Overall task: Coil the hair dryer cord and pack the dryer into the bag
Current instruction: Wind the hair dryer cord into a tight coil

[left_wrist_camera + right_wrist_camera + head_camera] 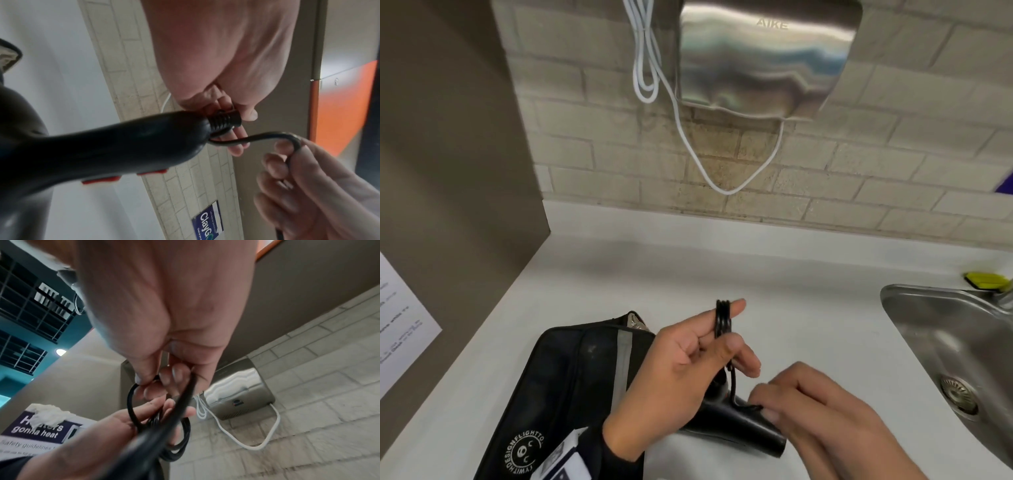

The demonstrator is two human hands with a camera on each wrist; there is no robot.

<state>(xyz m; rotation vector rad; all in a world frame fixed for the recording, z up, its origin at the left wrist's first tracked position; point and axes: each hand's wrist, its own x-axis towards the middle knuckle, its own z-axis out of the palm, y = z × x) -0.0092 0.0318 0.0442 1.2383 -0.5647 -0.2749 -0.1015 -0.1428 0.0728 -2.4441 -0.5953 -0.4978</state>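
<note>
white counter (pixel 619 270) by steel sink (pixel 945 329), bag (pixel 558 377) beside dryer (pixel 736 421), both hands' fingers (pixel 726 310) pinching cord (pixel 723 318)

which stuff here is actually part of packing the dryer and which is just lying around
Part of the job: hair dryer, its black cord looped on the left hand, right hand, black bag.

Just there: sink, wall hand dryer, white cable.

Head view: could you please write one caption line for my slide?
Left hand holds coiled black cord while right hand grips its end beside the hair dryer.
</note>
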